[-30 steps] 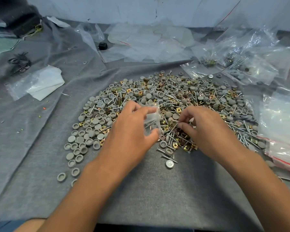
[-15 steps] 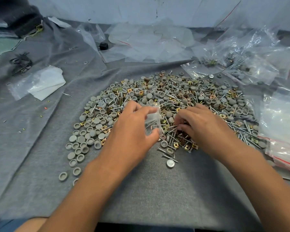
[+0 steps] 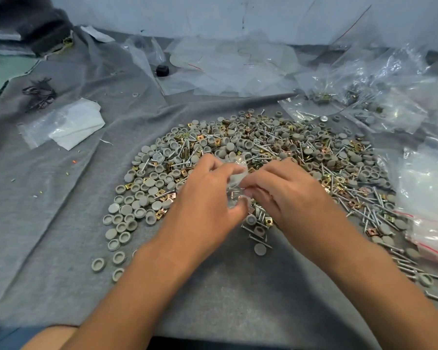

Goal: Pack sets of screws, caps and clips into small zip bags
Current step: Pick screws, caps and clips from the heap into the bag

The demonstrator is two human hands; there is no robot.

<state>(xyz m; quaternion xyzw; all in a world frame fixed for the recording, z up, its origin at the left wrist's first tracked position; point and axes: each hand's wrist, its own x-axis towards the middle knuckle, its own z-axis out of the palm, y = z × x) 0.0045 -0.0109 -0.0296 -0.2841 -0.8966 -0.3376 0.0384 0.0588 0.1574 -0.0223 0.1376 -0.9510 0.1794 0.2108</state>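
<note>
Head view — left hand (image 3: 208,198) gripping small zip bag (image 3: 234,184) upright above the heap (image 3: 250,160), right hand (image 3: 286,193) pinching its mouth — likely for loading parts.

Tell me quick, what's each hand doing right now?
Left hand: holding the small clear plastic zip bag.
Right hand: fingertips pinched at that bag's mouth; what they hold cannot be told.
</note>
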